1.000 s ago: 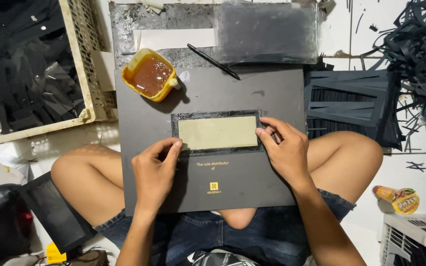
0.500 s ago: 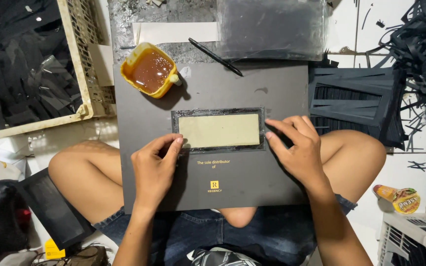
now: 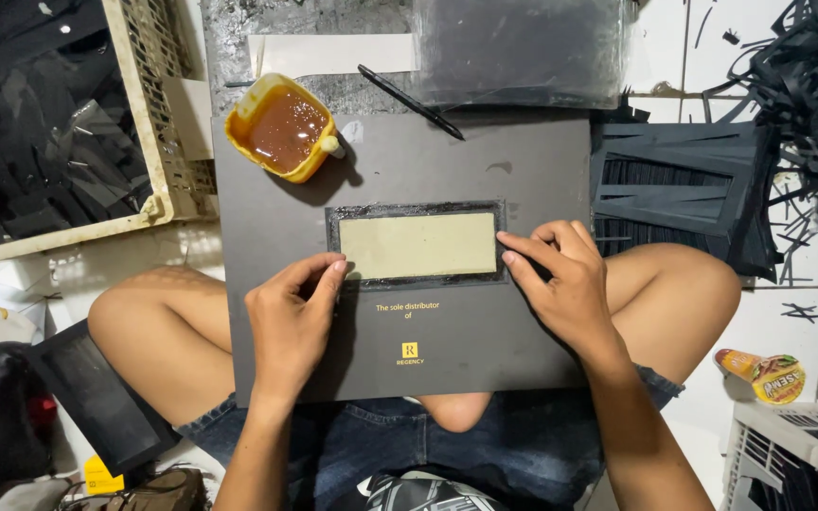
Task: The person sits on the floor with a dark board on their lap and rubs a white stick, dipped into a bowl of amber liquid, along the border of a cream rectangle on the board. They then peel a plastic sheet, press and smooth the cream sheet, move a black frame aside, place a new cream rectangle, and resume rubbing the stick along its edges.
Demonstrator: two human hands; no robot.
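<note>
Pressing tan panel (image 3: 417, 245), frame centre, on dark board (image 3: 466, 331) | left hand (image 3: 288, 317), right hand (image 3: 560, 284): fingers flat, holding nothing | risk: panel skewing; glue cup (image 3: 281, 128), upper left, tipping if board tilts

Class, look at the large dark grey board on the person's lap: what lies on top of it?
On the dark grey board lie a black-framed beige panel, a yellow tub of brown liquid, a black pen tip, and both hands' fingers. Whatever lies beneath the panel is hidden.
</note>
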